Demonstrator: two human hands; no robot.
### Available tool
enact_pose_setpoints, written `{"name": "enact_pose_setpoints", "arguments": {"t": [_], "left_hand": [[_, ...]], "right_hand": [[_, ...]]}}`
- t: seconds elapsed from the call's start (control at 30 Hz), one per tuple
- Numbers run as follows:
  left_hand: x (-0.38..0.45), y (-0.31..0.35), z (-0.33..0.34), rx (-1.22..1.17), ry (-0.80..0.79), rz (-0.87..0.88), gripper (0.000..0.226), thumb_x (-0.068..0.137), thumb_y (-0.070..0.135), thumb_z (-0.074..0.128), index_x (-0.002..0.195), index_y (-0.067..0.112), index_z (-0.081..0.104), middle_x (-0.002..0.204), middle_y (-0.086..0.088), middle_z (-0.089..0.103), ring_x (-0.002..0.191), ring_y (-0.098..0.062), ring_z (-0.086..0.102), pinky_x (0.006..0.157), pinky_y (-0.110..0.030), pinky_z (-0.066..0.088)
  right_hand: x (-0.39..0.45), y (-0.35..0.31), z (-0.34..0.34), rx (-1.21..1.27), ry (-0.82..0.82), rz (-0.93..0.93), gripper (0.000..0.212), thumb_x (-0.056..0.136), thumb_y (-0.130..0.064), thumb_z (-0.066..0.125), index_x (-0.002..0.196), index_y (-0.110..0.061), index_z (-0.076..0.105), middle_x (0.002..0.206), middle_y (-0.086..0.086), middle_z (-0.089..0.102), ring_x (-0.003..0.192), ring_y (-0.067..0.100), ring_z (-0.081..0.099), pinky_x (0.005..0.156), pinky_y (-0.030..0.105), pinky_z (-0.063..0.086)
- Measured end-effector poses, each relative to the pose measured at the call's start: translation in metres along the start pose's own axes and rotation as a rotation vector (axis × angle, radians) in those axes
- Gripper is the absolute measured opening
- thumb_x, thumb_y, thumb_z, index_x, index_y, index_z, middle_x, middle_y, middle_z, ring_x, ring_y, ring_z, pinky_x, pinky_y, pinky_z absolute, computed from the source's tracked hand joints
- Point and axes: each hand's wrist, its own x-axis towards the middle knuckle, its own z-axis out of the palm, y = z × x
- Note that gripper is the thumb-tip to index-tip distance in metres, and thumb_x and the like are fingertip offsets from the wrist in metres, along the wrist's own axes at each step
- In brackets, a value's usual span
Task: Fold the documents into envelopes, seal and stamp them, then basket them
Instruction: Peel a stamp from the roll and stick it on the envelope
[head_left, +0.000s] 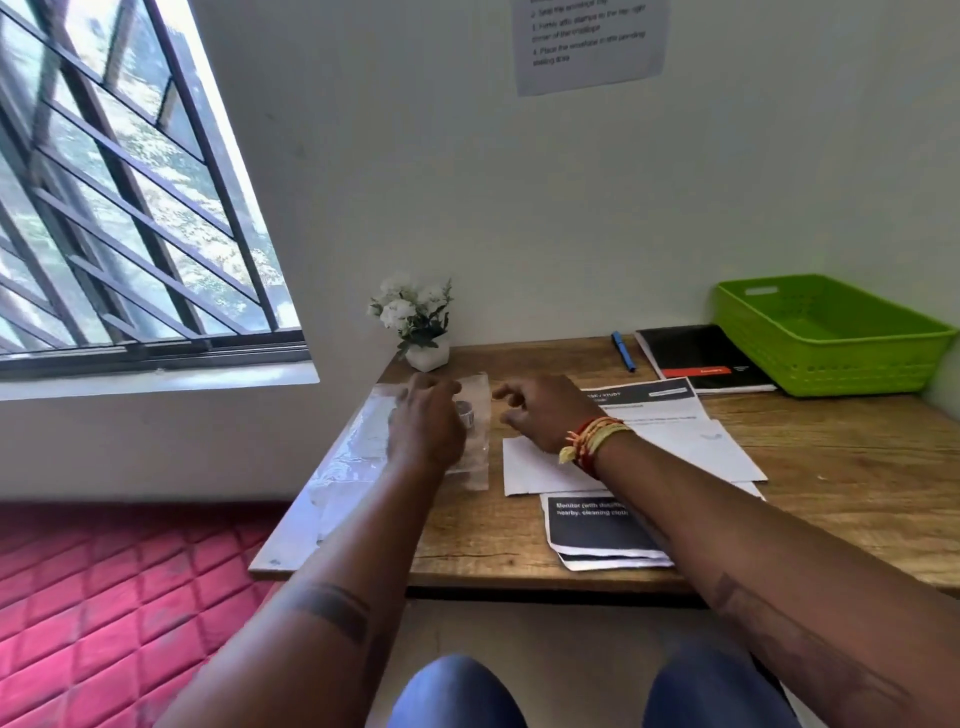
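1. Wood desk (831, 493), head view only. Everything for the job is laid out on it in reach of your seat.
2. Your left hand (426, 421) lies palm down on a clear plastic sleeve (358, 462) at the desk's left edge. Fingers curl around a small white pot or roll (466, 413) that sits on the sleeve. Whether you're actually gripping it or just touching it I can't tell; the hand covers most of it. Can't identify it either, maybe glue or stamps.
3. Your right hand (540, 410) hovers just right of that pot, fingers loosely curled, holding nothing. Looks staged to help open or steady whatever the left has.
4. White envelope (530, 470) lies flat under your right wrist, near the desk's middle. It's parked close so paper can go straight in.
5. Documents (670, 415) are fanned to the right of the envelope, partly overlapping it. A second printed stack (597, 530) with black panels sits nearer to you, at the front edge. None look folded yet.
6. Green basket (831, 338) sits at the far right corner against the wall, nothing visible inside. Judgement: task is at the start, nothing sealed or binned.
7. Black notebook (701, 358) and blue pen (623, 351) lie far right beside the basket, out of the work lane. Flower pot (423, 332) stands far, just beyond your left hand.
8. Risk: the sleeve is slick and overhangs the left edge; pressing on it could slide it off.
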Motion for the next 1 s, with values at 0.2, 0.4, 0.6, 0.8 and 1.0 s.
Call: {"name": "enact_pose_setpoints", "arguments": {"t": [0.2, 0.4, 0.6, 0.8, 1.0], "left_hand": [[0.019, -0.023, 0.025, -0.179, -0.018, -0.051, 0.041, 0.09, 0.018, 0.065, 0.13, 0.03, 0.065, 0.126, -0.004, 0.071, 0.118, -0.03, 0.063, 0.101, -0.045, 0.052], [0.021, -0.025, 0.03, -0.164, -0.046, 0.033, 0.038, 0.089, 0.028, 0.07, 0.123, 0.045, 0.065, 0.118, 0.007, 0.074, 0.111, -0.021, 0.066, 0.096, -0.046, 0.054], [0.015, -0.01, 0.024, -0.351, 0.034, -0.019, 0.021, 0.094, 0.037, 0.073, 0.111, 0.026, 0.077, 0.104, 0.007, 0.077, 0.095, -0.013, 0.069, 0.088, -0.036, 0.055], [-0.001, 0.007, 0.009, -0.722, -0.142, -0.119, 0.024, 0.092, 0.049, 0.071, 0.087, 0.027, 0.08, 0.081, 0.008, 0.077, 0.074, -0.006, 0.065, 0.073, -0.031, 0.05], [-0.004, 0.005, 0.011, -0.691, -0.152, -0.079, 0.012, 0.097, 0.037, 0.07, 0.086, 0.032, 0.075, 0.08, 0.007, 0.077, 0.071, -0.007, 0.067, 0.069, -0.026, 0.052]], "right_hand": [[0.022, 0.025, 0.023, 0.103, -0.043, -0.035, 0.047, 0.091, -0.026, 0.072, 0.136, -0.027, 0.061, 0.117, 0.004, 0.069, 0.104, 0.016, 0.065, 0.094, 0.028, 0.05], [0.027, 0.037, 0.037, 0.213, -0.01, -0.087, 0.049, 0.093, -0.02, 0.067, 0.139, -0.034, 0.057, 0.125, -0.001, 0.069, 0.112, 0.011, 0.065, 0.096, 0.031, 0.053], [0.026, 0.043, 0.035, 0.357, 0.13, -0.107, 0.037, 0.09, -0.016, 0.072, 0.125, -0.026, 0.065, 0.103, -0.008, 0.073, 0.094, 0.007, 0.07, 0.086, 0.032, 0.06], [0.024, 0.04, 0.027, 0.234, 0.251, -0.251, 0.028, 0.091, -0.035, 0.071, 0.118, -0.027, 0.069, 0.111, -0.01, 0.068, 0.093, 0.005, 0.064, 0.076, 0.016, 0.051], [0.018, 0.042, 0.025, 0.261, 0.247, -0.207, 0.024, 0.089, -0.034, 0.075, 0.11, -0.024, 0.074, 0.105, -0.011, 0.073, 0.086, 0.001, 0.065, 0.068, 0.002, 0.042]]}}
